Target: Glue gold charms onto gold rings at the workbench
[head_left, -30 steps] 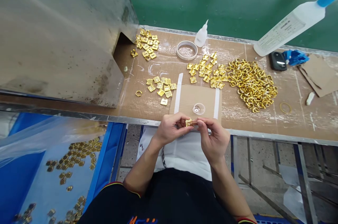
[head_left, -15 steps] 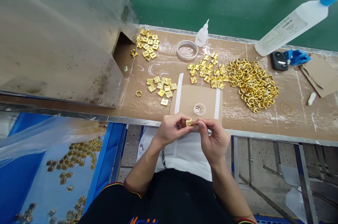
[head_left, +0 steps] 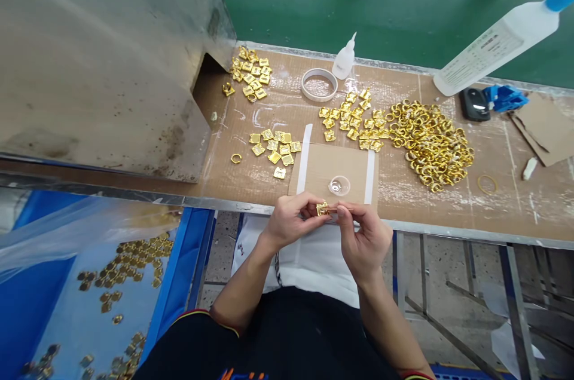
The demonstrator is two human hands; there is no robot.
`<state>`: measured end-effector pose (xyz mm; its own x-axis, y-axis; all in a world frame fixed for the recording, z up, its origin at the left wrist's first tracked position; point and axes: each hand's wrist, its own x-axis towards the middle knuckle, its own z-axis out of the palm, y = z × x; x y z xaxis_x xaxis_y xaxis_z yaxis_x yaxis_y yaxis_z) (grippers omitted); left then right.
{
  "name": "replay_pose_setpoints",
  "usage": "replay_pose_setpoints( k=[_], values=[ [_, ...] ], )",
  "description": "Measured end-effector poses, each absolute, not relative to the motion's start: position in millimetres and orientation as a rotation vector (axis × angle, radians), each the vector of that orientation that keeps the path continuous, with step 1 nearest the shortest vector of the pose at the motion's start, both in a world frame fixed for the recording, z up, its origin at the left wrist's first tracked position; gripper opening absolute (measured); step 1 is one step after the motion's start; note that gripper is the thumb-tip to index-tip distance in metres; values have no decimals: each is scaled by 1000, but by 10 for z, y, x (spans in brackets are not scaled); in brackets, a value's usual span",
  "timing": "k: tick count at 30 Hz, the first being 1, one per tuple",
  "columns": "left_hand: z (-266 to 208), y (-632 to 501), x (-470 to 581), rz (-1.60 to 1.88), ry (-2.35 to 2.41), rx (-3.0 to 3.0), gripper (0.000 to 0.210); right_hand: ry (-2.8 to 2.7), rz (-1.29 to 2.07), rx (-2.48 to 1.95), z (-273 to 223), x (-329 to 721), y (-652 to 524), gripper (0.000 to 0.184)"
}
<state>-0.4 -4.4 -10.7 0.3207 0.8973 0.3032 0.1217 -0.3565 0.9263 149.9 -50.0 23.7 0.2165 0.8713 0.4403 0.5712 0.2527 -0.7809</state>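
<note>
Between the fingertips of my left hand (head_left: 296,214) is a small square gold-coloured metal piece (head_left: 321,208). My right hand (head_left: 364,233) pinches a thin stick (head_left: 332,209), whose tip touches or nearly touches that piece. Just beyond the fingers sits a small clear plastic cup (head_left: 339,185) on a cardboard sheet (head_left: 334,160) held by white tape strips. Similar square gold pieces (head_left: 274,147) lie to the left of the sheet, with a single gold ring (head_left: 236,158) beside them. More square pieces (head_left: 352,114) lie behind the sheet.
A heap of gold rings (head_left: 433,144) lies right of the cardboard. Farther back stand a tape roll (head_left: 319,85), a small dropper bottle (head_left: 344,61) and a large tilted bottle (head_left: 497,45). A metal box (head_left: 103,69) takes up the left side. Gold pieces fill part of a blue bin (head_left: 173,284).
Both hands stay almost in place over the table edge, still holding the gold piece and the thin stick. The view has shifted very slightly.
</note>
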Motion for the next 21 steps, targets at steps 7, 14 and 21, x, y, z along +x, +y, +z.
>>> replay_pose_setpoints(
  k=[7,14,21],
  values=[
    [-119,-52,-2,1124,922,1712,26,-1486,315,-1416,248,1487,-498,7],
    [-133,-57,-12,1070,950,1680,28,-1466,331,-1432,217,1487,-516,8],
    [-131,-58,2,1112,933,1674,27,-1507,297,-1413,251,1481,-492,10]
  ],
)
